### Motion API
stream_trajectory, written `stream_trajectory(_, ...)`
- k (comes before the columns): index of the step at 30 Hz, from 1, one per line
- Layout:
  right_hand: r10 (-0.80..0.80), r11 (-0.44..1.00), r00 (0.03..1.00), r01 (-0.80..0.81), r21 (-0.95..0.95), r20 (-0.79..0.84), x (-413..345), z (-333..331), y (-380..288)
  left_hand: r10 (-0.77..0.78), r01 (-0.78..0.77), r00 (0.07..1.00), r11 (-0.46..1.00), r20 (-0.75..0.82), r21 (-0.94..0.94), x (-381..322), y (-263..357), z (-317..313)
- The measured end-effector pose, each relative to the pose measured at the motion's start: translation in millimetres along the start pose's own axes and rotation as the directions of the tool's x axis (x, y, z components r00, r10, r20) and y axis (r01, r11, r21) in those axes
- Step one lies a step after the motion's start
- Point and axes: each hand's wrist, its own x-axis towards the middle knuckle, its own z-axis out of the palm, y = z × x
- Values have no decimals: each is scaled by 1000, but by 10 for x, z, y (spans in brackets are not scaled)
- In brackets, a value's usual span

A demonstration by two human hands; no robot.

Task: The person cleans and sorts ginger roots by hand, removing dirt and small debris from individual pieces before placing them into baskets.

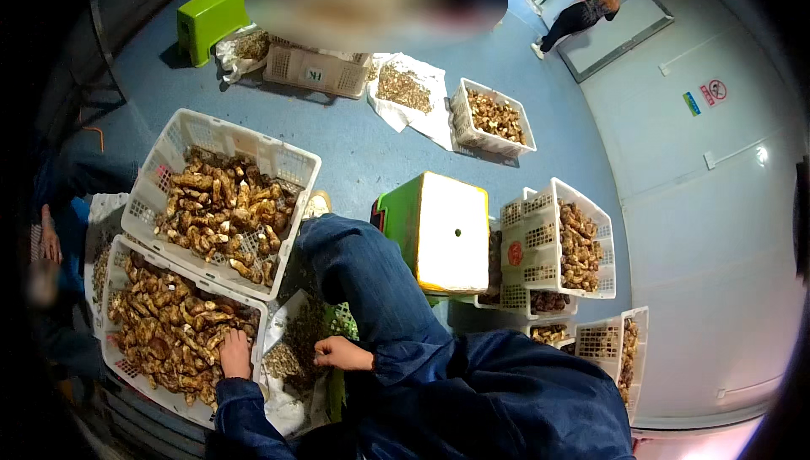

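Observation:
My left hand (235,355) reaches into a white perforated plastic crate (264,328) heaped with brown, pale-stemmed mushrooms (161,321) that look like matsutake. Its fingers touch mushrooms at the crate's right side, and whether they grip one is hidden. To the right, my right hand (343,354) hangs with curled fingers above dark loose debris and pale trimmings (283,362) on a white sack (283,412). I cannot make out anything in it. A second white crate (294,159), holding more such mushrooms (224,203) with part of its mesh floor showing, adjoins the first.
A green box with a white top (454,232) stands right of my knee. Stacked mushroom crates (538,238) line the right side. Ahead are a sack with trimmings (405,89), another crate (493,118) and a green stool (212,20). People sit at left and stand near the door.

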Motion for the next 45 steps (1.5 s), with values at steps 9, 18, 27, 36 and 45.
stream_trajectory(9,13,999,1000,-14,39,11,-18,39,11,-269,175,962,747,-51,-642,-140,-232,-205)
stream_trajectory(18,44,913,992,-87,399,117,-17,25,-106,-423,-7,681,-820,598,-572,-826,-310,-709)
stream_trajectory(27,-200,612,962,-27,791,187,-381,-207,-1174,-426,-429,874,-902,235,-39,-1120,568,-1669)
stream_trajectory(36,-344,917,939,335,216,6,-397,-198,-728,-392,-388,915,-920,93,-63,-1443,727,-1778)
stream_trajectory(45,-382,884,921,389,259,-76,-601,-221,-1381,-222,-224,974,-974,45,42,-1587,803,-2003)
